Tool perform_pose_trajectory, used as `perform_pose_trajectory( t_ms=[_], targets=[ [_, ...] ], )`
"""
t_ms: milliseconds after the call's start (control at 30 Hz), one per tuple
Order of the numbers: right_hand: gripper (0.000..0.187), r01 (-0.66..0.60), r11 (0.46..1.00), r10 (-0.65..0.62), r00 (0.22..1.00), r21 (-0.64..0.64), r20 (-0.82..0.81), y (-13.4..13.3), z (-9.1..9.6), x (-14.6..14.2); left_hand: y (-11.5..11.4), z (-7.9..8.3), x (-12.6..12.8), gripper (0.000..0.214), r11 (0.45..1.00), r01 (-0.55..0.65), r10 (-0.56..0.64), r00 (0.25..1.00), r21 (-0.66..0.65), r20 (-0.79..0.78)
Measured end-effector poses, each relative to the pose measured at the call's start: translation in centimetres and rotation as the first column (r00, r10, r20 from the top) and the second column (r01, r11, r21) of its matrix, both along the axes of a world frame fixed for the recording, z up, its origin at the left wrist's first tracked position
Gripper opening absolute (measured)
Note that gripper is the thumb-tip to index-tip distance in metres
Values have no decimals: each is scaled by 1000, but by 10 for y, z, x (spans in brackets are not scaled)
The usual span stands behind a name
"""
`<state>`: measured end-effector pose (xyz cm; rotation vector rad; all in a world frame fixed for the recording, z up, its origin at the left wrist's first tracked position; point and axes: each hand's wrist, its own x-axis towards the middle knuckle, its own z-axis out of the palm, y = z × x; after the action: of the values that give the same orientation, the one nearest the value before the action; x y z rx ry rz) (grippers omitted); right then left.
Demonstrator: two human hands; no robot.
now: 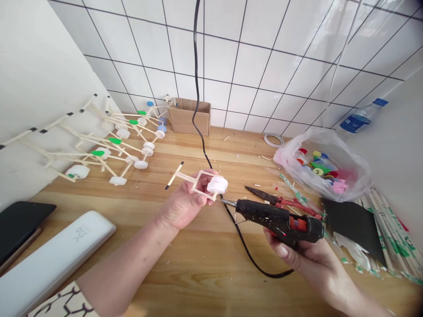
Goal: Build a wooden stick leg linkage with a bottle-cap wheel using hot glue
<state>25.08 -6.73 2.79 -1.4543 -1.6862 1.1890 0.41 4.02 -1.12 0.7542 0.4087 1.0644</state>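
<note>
My left hand [183,200] pinches a small stick frame [194,181] above the middle of the table. White bottle caps [217,185] sit on the frame's right end like wheels, and a black-tipped crossbar [174,175] forms its left end. In my right hand [307,259] is a black hot glue gun [277,218], gripped by its handle. Its metal nozzle points left, close to the frame's lower right corner; whether it touches cannot be made out. The gun's black cord [246,248] loops across the table and up the wall.
Several stick models with white cap wheels [118,180] stand at the left. A cardboard box [190,116] and a tape roll [273,140] lie along the wall. Right are pliers [264,195], a bag of caps [350,165], a water bottle [358,119] and wrapped chopsticks [390,233]. A white power bank [59,264] lies front left.
</note>
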Motion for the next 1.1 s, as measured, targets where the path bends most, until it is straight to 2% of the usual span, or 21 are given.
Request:
perform_pose_trajectory(
  t_ms=[267, 633, 1100],
  targets=[
    [31, 46, 992, -65, 985, -120, -157, -3, -5, -7, -3, 1, 3, 50, 999, 49, -49, 998, -15, 32],
    [31, 57, 990, -91, 956, -129, -277, -3, -7, -13, -5, 0, 4, 55, 997, 44, -44, 999, -66, 1],
    [34, 72, 986, -106, 966, -150, -237, -5, -9, -13, -7, 3, 6, 56, 996, 45, -44, 999, -83, 17]
  ],
)
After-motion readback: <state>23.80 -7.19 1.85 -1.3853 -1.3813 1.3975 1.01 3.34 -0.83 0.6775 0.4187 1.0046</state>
